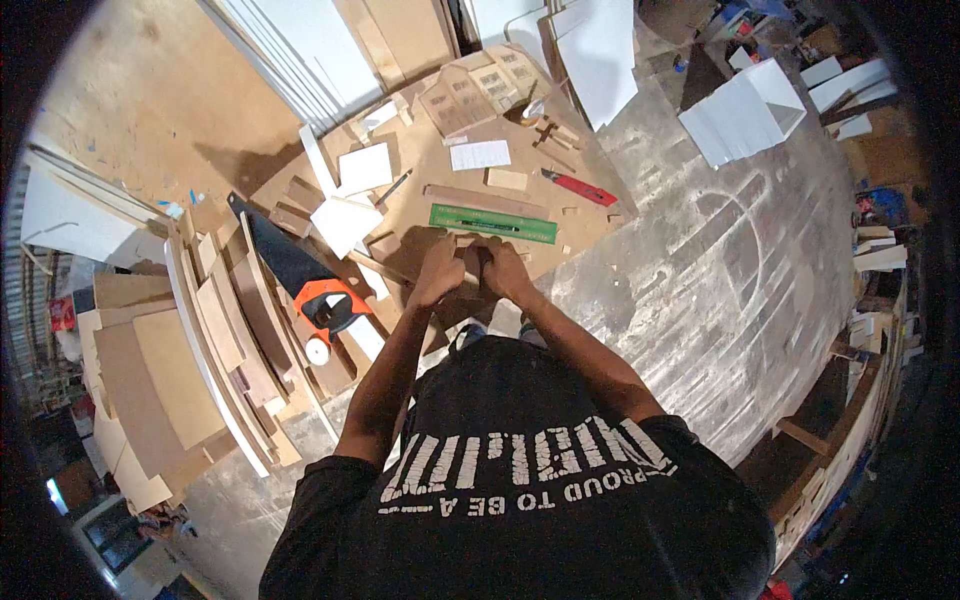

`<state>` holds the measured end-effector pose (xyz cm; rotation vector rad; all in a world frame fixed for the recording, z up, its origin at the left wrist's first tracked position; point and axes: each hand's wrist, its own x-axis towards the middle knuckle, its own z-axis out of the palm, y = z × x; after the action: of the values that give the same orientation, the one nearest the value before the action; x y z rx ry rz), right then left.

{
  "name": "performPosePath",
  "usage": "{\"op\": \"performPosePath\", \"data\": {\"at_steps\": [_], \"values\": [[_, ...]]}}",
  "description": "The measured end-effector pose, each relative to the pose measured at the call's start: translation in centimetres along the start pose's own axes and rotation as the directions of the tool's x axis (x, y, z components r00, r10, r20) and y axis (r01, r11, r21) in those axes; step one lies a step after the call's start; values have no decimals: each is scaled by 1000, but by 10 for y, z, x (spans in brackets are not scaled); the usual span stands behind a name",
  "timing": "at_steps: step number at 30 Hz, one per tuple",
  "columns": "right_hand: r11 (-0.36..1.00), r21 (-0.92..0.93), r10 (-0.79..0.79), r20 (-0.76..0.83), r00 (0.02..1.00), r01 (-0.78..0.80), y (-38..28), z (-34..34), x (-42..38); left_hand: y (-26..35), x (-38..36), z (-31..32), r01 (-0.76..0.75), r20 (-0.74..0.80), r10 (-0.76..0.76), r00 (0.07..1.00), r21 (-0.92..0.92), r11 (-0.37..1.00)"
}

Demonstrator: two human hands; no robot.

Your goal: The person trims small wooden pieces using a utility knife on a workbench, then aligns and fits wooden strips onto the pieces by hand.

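Observation:
My left hand (440,269) is closed on the left end of a small brown board piece (471,268) at the near edge of the brown work board (420,190). Opposite it, my right hand (503,268) is closed on the right side of the same piece. Just beyond both hands lies a green ruler (493,223) with a dark pen on it. A brown strip (486,200) lies behind the ruler. To the right rests a red cutter knife (579,187). The undersides of my fingers are hidden.
A saw with an orange handle (333,306) leans among board offcuts (230,310) at the left. White cards (364,168) and a written paper (480,155) lie on the work board. Cut house-shaped panels (455,100) stand at its far end. White boxes (735,115) sit on the floor.

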<state>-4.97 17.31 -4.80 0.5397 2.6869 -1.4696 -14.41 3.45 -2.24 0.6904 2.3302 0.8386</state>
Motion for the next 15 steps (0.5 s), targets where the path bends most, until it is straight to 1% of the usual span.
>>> {"op": "performPosePath", "data": {"at_steps": [1, 2, 3, 4, 5, 6, 8, 9, 10, 11, 12, 13, 14, 15], "values": [[999, -5, 36, 42, 998, -36, 2, -1, 1, 1, 1, -1, 16, -2, -16, 1000, 18, 1000], [999, 13, 30, 24, 999, -30, 5, -1, 0, 1, 1, -1, 34, -5, -34, 999, 36, 999], [999, 30, 23, 7, 1000, -23, 2, -4, -1, 1, -2, -5, -33, -35, 34, 999, 31, 999], [999, 50, 20, -8, 1000, -20, -1, -7, -3, -1, -2, -3, -26, -82, 23, 996, -32, 999], [996, 65, 67, -52, 996, -63, -2, -10, -5, -4, -1, 1, -19, -126, 6, 992, -97, 995], [996, 69, 63, -26, 998, -61, -21, -27, -10, -7, -2, 4, -12, -165, -15, 986, -160, 987], [994, 81, 65, 36, 997, -68, -41, -58, -18, -6, -3, 4, -29, -226, 13, 974, -69, 997], [972, 142, 183, 38, 982, -186, -20, -57, -14, -4, -3, 3, -32, -254, 25, 967, -23, 999], [968, 76, 241, 12, 970, -241, -37, -82, -18, 0, -3, 2, -75, -254, 80, 964, 27, 997], [967, -2, 254, -37, 966, -254, -6, -82, -8, 5, -3, 0, -116, -252, 132, 959, 77, 990], [986, -168, -37, -261, 965, -8, 30, -83, -5, 7, -1, -1, -153, -249, 182, 951, 128, 980], [969, -132, -237, -282, 930, 207, -6, -118, -14, -3, 6, 5, -219, -204, 245, 948, 143, 965], [952, -304, -156, -379, 912, 36, 52, -110, 4, 2, 2, 3, -235, -179, 269, 946, 191, 953], [928, -372, -172, -406, 898, 10, 72, -121, 14, 14, -1, -1, -256, -153, 296, 943, 238, 937]]}}
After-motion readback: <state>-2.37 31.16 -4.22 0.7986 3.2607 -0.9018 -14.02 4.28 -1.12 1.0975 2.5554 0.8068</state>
